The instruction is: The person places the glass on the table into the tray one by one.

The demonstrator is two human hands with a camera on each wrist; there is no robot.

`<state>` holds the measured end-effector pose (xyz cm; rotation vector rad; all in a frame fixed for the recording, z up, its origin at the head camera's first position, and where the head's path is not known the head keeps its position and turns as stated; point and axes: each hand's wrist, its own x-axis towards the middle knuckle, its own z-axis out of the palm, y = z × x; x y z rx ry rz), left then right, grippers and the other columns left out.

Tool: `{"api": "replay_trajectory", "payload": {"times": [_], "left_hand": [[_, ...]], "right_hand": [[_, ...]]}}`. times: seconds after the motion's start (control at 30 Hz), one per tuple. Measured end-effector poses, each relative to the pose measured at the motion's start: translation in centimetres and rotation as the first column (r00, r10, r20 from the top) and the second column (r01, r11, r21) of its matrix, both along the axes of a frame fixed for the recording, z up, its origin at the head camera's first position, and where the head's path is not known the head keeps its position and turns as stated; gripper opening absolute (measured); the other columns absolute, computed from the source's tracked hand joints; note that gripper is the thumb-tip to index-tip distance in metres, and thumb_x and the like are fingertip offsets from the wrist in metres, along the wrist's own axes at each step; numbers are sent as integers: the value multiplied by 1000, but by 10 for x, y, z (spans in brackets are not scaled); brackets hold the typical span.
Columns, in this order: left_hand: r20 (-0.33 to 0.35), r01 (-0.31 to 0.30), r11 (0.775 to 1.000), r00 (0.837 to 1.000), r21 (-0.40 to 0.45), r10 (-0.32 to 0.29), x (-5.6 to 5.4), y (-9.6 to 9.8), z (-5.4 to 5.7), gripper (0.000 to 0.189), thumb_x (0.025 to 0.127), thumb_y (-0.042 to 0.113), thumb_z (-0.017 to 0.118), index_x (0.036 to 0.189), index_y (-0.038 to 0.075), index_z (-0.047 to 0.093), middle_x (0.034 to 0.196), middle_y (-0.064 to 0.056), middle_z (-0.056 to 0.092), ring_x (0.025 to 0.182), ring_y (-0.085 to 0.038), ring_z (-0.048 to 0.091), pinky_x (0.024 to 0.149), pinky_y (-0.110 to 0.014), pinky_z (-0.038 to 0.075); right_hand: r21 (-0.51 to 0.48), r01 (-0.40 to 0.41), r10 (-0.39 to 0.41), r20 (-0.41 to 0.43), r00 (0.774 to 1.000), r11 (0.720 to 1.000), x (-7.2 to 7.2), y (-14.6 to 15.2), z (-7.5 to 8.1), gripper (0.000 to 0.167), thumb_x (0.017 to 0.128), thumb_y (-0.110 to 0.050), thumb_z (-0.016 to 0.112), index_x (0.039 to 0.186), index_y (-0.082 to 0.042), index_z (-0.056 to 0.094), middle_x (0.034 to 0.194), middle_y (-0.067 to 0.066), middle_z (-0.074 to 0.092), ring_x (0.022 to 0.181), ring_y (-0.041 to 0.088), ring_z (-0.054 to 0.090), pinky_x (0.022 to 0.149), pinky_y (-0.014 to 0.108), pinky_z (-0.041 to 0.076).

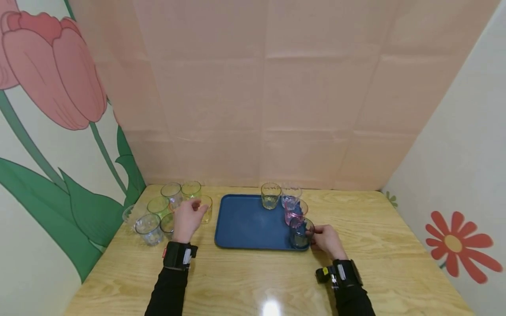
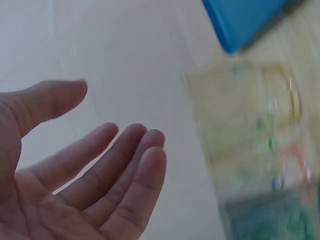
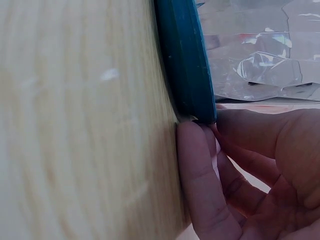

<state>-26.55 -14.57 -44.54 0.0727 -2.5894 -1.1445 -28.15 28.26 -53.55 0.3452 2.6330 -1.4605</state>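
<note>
My left hand (image 1: 187, 221) is among the drinking glasses on the left, beside a yellow glass (image 1: 207, 211). In the left wrist view its thumb and loosely bent fingers (image 2: 135, 185) stand apart with nothing between them. At the near right corner of the blue tray (image 1: 253, 221), my right hand (image 1: 328, 241) pinches the rim, thumb on one side and a fingertip low at the table, as the right wrist view shows. A dark grey glass (image 1: 301, 235) stands on that corner, right by the fingers. Behind it are a pink glass (image 1: 294, 213), a clear glass (image 1: 291, 193) and a yellowish glass (image 1: 270, 197).
Several more glasses crowd the table's left side: a bluish clear glass (image 1: 149, 230) in front, a green glass (image 1: 158, 205) and another green glass (image 1: 191, 189) behind. The wooden table (image 1: 253, 276) meets a pinkish covered wall (image 1: 253, 109) at the back.
</note>
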Motion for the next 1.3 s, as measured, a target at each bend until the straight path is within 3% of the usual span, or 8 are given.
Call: {"api": "replay_trajectory", "payload": {"times": [0.3,0.53,0.83,1.0,1.13,1.3], "left_hand": [[122,32,997,992,-75,-23,10,-28,9,54,99,26,74,138,-9,64,132,-34,68,113,-48,70,87,-60,59],[126,37,994,992,-101,-24,8,-42,7,55,98,25,73,138,-11,62,134,-36,67,115,-50,70,96,-63,57],[208,62,986,978,-154,-29,12,-64,8,59,95,26,75,138,-12,60,132,-35,66,103,-39,67,89,-57,59],[223,78,982,974,-173,-38,13,-70,8,56,92,21,78,137,-9,63,128,-33,69,101,-39,67,82,-54,58],[237,87,977,971,-197,-39,14,-71,8,53,94,18,72,139,-7,63,136,-34,66,114,-47,67,88,-59,58],[256,108,962,966,-250,-42,14,-70,9,61,85,16,83,138,-6,63,133,-33,67,115,-51,66,92,-63,57]], "right_hand": [[4,-1,1,-5,1000,1000,1,-2,2,24,99,7,55,112,8,75,102,17,74,77,16,67,64,34,63],[0,6,-6,-5,1000,1000,2,-2,3,23,100,6,55,112,8,75,101,16,74,77,17,67,64,33,63],[-5,9,-9,6,1000,1000,1,-2,2,23,101,5,56,112,8,76,100,15,73,77,17,67,64,34,63],[-5,11,-11,9,1000,1000,1,-2,2,22,101,6,56,111,7,75,100,14,73,77,17,66,64,33,63],[-5,13,-13,5,1000,1000,1,-2,1,22,100,6,57,110,7,76,98,12,73,76,17,66,63,32,62],[-4,10,-10,2,1000,1000,1,-1,1,22,100,6,56,110,6,76,99,13,73,77,18,66,63,31,61]]}}
